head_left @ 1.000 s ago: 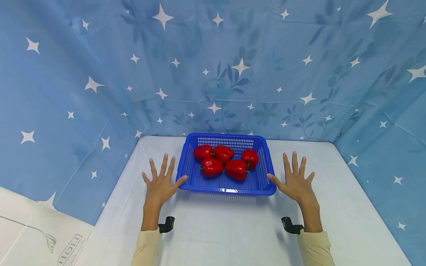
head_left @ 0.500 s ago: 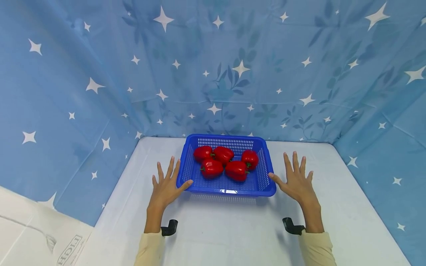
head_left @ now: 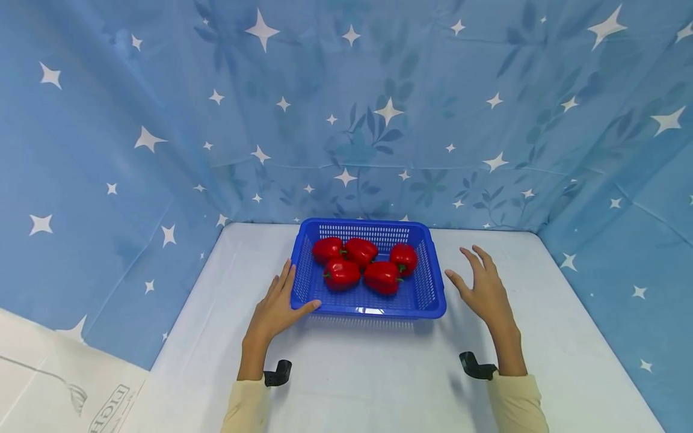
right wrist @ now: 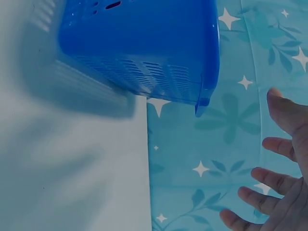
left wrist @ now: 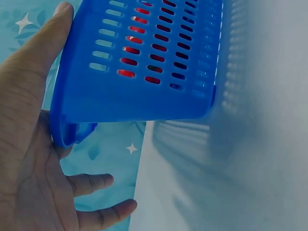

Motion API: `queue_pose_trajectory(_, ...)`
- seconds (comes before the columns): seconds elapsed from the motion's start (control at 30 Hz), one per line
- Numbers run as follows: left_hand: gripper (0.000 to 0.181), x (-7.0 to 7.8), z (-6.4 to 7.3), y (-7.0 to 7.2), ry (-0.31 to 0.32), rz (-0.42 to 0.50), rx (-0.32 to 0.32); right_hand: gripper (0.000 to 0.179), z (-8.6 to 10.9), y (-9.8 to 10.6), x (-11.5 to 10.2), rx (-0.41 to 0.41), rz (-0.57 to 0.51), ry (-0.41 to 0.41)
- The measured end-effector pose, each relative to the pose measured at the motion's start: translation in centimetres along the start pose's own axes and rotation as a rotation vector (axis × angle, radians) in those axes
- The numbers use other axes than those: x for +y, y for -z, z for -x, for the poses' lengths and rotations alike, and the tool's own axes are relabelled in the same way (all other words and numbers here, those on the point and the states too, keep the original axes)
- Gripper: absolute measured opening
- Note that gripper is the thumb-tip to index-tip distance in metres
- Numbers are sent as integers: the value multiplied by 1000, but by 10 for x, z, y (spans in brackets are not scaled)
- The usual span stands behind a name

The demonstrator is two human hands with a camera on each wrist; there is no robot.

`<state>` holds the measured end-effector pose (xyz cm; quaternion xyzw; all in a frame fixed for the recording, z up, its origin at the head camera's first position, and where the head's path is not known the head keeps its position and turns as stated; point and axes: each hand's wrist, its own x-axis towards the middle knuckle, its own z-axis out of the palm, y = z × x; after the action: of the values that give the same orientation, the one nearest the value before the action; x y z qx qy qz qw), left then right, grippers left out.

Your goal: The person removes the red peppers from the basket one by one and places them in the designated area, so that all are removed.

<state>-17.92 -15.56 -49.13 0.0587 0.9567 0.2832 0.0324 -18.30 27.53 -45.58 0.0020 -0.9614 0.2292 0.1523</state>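
Observation:
A blue plastic basket (head_left: 428,312) with slotted sides holds several shiny red bell peppers (head_left: 342,275). My left hand (head_left: 274,313) is at its front left corner, the thumb reaching over the front rim and the fingers lying along the left side. In the left wrist view, that hand (left wrist: 33,163) has its palm right at the rim corner, two fingers extended below it. To the right of the basket, my right hand (head_left: 488,296) hovers with loosely bent fingers. The right wrist view shows a gap between this hand (right wrist: 284,187) and the basket (right wrist: 144,33).
The basket stands on a white-covered table (head_left: 368,379), near the back edge. A blue curtain (head_left: 346,120) with stars and leaves hangs behind and on both sides. A black wrist camera (head_left: 278,373) is on the left wrist, another black camera (head_left: 475,365) on the right.
My left hand has moved right to the basket's corner, its spread fingers drawing together. The right hand's fingers have bent and it has shifted slightly away from the rim. The basket and peppers have stayed put.

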Motion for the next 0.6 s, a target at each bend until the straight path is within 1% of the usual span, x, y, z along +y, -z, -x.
queue_pose_trajectory(0.1, 115, 0, -1, -2, -8, 19, 10, 66, -2, -2, -1, 4, -57, -13)
queue_pose_trajectory(0.2, 117, 1, -2, -4, -4, 37, 3, 64, -5, -3, -2, 15, -113, -12)
queue_pose_trajectory(0.37, 118, 2, -1, -6, 8, 49, -7, 60, -8, -5, -3, 29, -192, 20)
queue_pose_trajectory(0.43, 117, 2, -1, -6, 0, 52, 1, 58, -10, -5, -4, 30, -218, 33)
queue_pose_trajectory(0.6, 117, 2, 0, -6, -1, 61, 8, 57, -16, -5, -10, 7, -292, 56)
